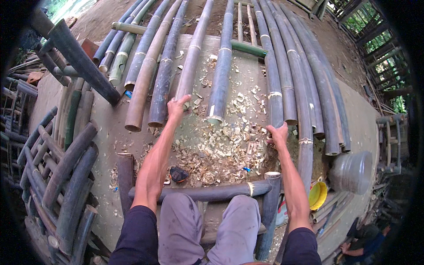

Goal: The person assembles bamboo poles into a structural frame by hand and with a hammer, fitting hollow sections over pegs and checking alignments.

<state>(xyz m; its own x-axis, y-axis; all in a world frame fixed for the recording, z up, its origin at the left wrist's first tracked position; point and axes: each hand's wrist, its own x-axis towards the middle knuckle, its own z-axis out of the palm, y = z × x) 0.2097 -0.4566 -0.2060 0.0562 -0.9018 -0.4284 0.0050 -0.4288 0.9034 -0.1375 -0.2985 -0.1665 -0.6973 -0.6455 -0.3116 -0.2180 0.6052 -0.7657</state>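
Long dark bamboo poles lie side by side, stretching away from me. My left hand [177, 108] is closed round the near end of a brownish bamboo pole [193, 57], its thumb along the top. Farther right, my right hand [277, 134] grips the near end of a blue-grey bamboo pole [273, 84]. Between my hands lies another bamboo pole [219, 84] with a pale cut end, touched by neither. A green crosspiece [248, 48] spans from near this middle pole to the right-hand one; whether it is joined to them I cannot tell.
Pale wood chips [221, 150] litter the ground. A bamboo bar [216, 193] crosses before my knees. Curved bamboo pieces [66, 176] are stacked at left. A yellow bowl [317, 195] and a clear plastic container [352, 172] stand at right; another person [362, 247] is lower right.
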